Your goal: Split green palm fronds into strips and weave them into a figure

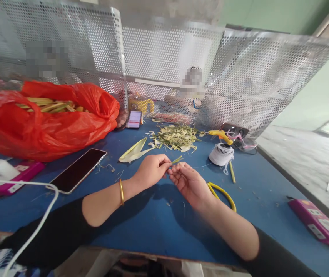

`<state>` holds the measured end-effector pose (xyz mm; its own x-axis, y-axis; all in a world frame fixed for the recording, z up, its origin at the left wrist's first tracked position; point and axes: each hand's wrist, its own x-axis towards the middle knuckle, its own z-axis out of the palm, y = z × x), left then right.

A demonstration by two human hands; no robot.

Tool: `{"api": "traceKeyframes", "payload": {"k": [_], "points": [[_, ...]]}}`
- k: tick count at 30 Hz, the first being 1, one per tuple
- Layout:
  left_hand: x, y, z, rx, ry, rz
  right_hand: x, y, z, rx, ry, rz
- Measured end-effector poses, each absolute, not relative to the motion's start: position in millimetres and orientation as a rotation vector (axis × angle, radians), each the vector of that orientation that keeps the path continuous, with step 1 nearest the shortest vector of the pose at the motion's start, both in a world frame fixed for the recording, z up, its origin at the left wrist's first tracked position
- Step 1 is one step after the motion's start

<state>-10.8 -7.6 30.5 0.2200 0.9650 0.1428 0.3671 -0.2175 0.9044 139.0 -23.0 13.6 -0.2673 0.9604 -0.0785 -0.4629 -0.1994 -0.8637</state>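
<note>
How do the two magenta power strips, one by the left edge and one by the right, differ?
The left power strip has a white plug in it, while the right power strip shows no plug in its visible sockets. The left one slants away toward the right; the right one slants away toward the left. Both have white socket faces and lie on the blue table.

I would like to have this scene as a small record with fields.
surface: blue table
left hand: pinches thin green strips
right hand: fingertips close to the left's
beyond hands: leaf-piece pile
right side: white thread spool, yellow curved handle
left side: red bag, dark-screened phone
</note>
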Motion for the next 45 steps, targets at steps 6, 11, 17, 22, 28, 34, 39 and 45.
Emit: {"api": "traceKeyframes", "payload": {"k": [6,11,17,22,28,34,39,45], "points": [[-11,-13,33,2.136,1.487,0.777,141,-32,22,-0.901,-1.774,0.940],[-10,-16,30,2.367,1.544,0.562,153,-23,27,-0.928,-2.147,0.716],[-11,-17,31,2.342,1.572,0.570,161,-8,25,-1.024,-1.970,1.011],[-11,-16,30,2.321,1.659,0.550,163,-6,19,-1.015,-2.002,1.009],[-7,-13,25,2.195,1.745,0.512,158,-8,12,-0.894,-1.983,0.899],[-5,-14,22,2.259,1.731,0.446,158,-8,13,-1.050,-2.049,0.842],[-9,-11,23,2.355,1.628,0.337,161,-9,18,-1.226,-2.228,0.836],[-22,0,30,2.336,1.390,0.212,162,-9,26,-1.184,-2.449,0.784]]}}
